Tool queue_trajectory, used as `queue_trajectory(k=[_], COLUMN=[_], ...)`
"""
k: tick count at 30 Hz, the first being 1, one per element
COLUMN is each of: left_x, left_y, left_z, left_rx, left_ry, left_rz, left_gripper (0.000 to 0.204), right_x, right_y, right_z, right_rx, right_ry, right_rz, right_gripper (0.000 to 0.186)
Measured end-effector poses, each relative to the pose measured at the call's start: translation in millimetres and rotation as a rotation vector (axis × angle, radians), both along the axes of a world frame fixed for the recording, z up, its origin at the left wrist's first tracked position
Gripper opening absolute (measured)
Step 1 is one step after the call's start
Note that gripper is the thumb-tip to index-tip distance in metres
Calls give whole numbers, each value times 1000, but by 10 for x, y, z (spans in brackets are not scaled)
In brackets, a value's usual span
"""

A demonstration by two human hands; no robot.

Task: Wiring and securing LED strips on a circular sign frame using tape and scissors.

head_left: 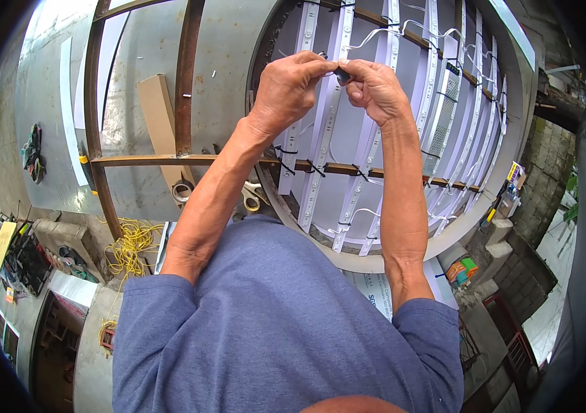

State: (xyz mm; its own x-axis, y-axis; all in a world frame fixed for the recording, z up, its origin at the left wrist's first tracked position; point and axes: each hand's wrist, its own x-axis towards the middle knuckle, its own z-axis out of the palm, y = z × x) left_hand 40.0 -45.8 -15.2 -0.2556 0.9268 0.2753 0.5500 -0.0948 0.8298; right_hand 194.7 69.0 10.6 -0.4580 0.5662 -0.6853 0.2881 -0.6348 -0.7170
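Observation:
Above the round sign frame (364, 263), my left hand (291, 88) and my right hand (377, 91) meet with their fingertips pinched together. Between them is a small dark piece (342, 74), mostly hidden by the fingers; its kind cannot be made out. Both hands are closed, the right one's fingers curled around the dark piece. Beneath them, white LED light strips (329, 117) run in rows across rusty metal bars (337, 168), fastened with black cable ties. Thin white wires (374, 33) loop between the strips. A perforated metal power supply (442, 113) lies among the rows at right.
On the left, a rusty steel frame (184, 82) lies over metal sheet. Scissors (252, 197), a roll of tape (182, 191), a cardboard strip (161, 124) and a yellow-handled cutter (87, 171) lie there. Yellow cord (131, 249) is tangled below. A screwdriver (489, 215) rests by the right rim.

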Motion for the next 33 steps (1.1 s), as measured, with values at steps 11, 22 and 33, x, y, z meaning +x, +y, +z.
queue_trajectory(k=[11, 22, 33], left_x=[-104, -177, -328], left_y=[80, 142, 209], left_z=[81, 50, 61], left_rx=[-481, -582, -593], left_ry=[-642, -918, -777], left_rz=[16, -52, -58], left_gripper=[31, 28, 20], right_x=[-147, -139, -37], right_y=[-209, -191, 176], right_z=[153, 190, 223], right_rx=[200, 242, 864], right_ry=[-54, -79, -35], right_rz=[-145, -109, 343], right_gripper=[20, 23, 19])
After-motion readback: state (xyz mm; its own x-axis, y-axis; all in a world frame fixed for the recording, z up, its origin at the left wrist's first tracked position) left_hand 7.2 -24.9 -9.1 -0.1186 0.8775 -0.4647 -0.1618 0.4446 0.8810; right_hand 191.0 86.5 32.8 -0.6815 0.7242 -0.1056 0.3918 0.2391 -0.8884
